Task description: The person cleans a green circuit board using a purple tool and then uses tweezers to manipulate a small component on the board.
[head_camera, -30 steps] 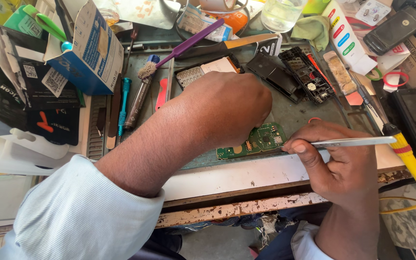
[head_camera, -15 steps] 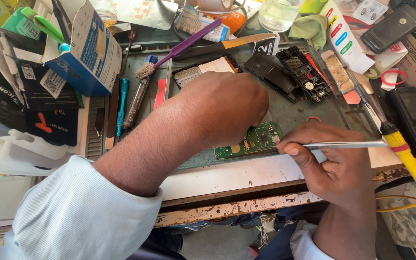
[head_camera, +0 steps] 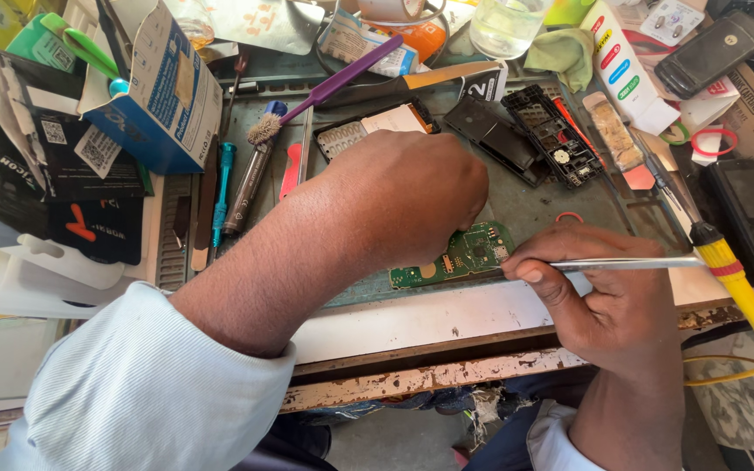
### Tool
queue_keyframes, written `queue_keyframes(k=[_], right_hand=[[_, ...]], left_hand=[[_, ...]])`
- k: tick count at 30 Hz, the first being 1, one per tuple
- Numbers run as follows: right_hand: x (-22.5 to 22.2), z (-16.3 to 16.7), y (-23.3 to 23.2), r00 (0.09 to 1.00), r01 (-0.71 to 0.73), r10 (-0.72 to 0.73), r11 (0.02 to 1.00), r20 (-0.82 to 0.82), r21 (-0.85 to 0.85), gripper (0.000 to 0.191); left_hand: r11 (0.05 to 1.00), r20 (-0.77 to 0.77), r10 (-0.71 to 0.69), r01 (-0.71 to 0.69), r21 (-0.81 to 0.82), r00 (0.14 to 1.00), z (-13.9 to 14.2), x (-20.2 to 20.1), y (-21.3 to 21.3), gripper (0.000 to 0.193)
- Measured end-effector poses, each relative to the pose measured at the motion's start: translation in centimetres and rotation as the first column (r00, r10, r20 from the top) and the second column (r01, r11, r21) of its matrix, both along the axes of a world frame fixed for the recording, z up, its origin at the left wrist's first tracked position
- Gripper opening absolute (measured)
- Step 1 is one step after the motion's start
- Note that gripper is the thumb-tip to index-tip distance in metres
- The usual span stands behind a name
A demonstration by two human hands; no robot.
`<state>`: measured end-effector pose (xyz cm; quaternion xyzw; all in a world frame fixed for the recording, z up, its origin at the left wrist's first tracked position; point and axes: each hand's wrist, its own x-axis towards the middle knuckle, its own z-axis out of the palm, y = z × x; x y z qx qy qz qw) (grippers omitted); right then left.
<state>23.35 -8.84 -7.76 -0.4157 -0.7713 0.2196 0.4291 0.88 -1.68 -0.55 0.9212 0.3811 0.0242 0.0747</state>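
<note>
Circuit board (head_camera: pixel 460 257), small and green, lies flat on the grey mat (head_camera: pixel 534 205) near the middle of the frame, close to the front edge of the table (head_camera: pixel 412 323). Its surface shows gold contact pads, small dark chips and a round gold patch toward its left end; its upper left part is hidden under the left hand.

Left hand (head_camera: pixel 407 196) comes in from the lower left on a forearm in a pale blue sleeve (head_camera: pixel 133 392), crossing the frame diagonally. It rests knuckles-up over the board with fingers curled down onto it; whether they pinch the board or only press it cannot be told.

Right hand (head_camera: pixel 608 292) sits at the lower right, wrist at the table's edge, fingers closed around a pair of slim metal tweezers (head_camera: pixel 621 262) held level, with the tip end pointing left toward the board's right edge. The tip itself is covered by the thumb.

Just right of that hand a soldering iron (head_camera: pixel 726 266) with a yellow handle lies slanted. Above the board sit a purple-handled brush (head_camera: pixel 325 92), black phone parts (head_camera: pixel 525 139) and a blue box (head_camera: pixel 163 92) at the upper left.
</note>
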Motion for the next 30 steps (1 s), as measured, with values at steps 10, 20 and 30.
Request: queue_keyframes(k=[10, 20, 30], right_hand=[[-0.02, 0.23, 0.28, 0.996, -0.020, 0.017, 0.999, 0.088, 0.042, 0.015], [0.16, 0.05, 0.10, 0.999, 0.002, -0.001, 1.000, 0.048, -0.011, 0.018], [-0.04, -0.17, 0.21, 0.999, 0.042, -0.042, 0.999, -0.015, 0.012, 0.016]], left_hand=[[1.000, 0.010, 0.004, -0.004, 0.004, 1.000, -0.11, -0.06, -0.06, 0.013], [0.999, 0.030, -0.018, 0.017, 0.032, 0.999, -0.17, -0.04, -0.07, 0.016], [1.000, -0.017, 0.000, 0.000, -0.004, 1.000, -0.06, 0.02, 0.01, 0.012]])
